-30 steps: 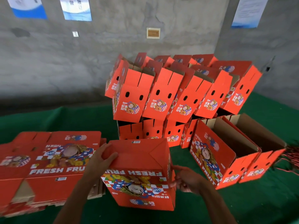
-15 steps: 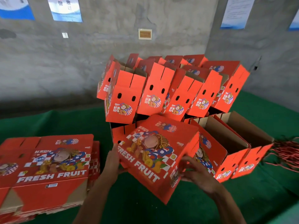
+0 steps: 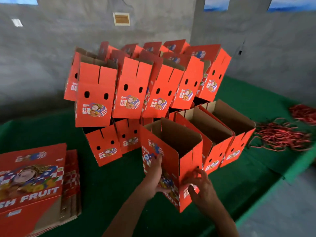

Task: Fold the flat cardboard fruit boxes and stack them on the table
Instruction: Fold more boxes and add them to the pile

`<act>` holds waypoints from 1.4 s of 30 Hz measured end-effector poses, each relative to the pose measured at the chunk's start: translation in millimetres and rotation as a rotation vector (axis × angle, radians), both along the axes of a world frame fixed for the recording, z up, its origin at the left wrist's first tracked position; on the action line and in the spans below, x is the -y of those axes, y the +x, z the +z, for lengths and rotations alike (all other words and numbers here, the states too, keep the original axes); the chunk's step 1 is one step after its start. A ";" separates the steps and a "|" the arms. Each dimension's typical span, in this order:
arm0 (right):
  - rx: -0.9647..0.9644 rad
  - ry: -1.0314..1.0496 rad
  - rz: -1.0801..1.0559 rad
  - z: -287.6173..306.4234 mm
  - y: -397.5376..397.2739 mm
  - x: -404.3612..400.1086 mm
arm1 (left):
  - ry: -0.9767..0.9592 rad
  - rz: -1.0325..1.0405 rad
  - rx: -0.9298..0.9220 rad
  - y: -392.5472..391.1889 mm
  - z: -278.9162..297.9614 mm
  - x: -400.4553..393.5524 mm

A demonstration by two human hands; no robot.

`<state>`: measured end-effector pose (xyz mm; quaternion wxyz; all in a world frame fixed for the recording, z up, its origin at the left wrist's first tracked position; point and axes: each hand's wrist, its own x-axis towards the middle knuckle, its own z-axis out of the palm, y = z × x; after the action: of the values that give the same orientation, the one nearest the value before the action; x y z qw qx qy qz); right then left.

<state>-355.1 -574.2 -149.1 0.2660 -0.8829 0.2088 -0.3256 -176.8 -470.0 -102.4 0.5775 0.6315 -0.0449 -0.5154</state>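
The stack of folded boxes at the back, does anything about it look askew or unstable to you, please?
Yes. The upper row of folded boxes leans to the right and overhangs the lower row on the left, so it looks unsteady. The box in hand stands open-topped on the green table, beside two upright ones.

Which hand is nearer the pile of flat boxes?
Left. The left hand presses the open box's printed side facing the pile of flat boxes; the right hand is on its far corner.

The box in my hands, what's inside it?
The box stands open on top, showing only bare brown cardboard walls. Its floor is hidden by the near wall, so anything lying there can't be seen.
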 end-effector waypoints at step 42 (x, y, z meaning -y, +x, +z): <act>-0.251 0.723 0.624 6.9 227.2 -165.9 | 0.096 0.693 1.137 158.1 -21.2 -269.0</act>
<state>-127.9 -408.3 -142.2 0.6131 -0.7869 0.0644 -0.0281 -18.7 -201.0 -123.6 0.5676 0.8077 -0.1139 0.1117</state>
